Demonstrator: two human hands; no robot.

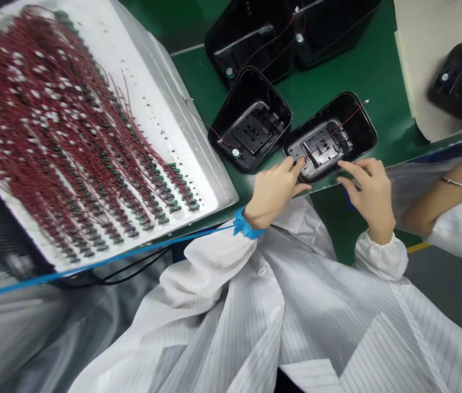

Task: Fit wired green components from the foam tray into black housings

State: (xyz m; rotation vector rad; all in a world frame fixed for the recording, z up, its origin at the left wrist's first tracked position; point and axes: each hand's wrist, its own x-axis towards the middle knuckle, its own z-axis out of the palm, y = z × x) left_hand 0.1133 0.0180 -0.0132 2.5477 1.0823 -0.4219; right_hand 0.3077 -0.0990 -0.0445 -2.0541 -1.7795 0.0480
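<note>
Both bare hands are loosely open, the left hand (pixel 272 191) and right hand (pixel 372 196) touching a black plastic housing (pixel 324 154) right of the white foam tray (pixel 204 164), probably light and stiff, best held by opposite walls, sparing its delicate red wire (pixel 353 116).

Green bench (pixel 317 84) with housings (pixel 365 130), tray (pixel 213 185)

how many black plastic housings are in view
5: one housing at the hands, left and right; a second just left of it; two at the top edge; a fifth at far right. Parts beyond the frame are hidden.
</note>
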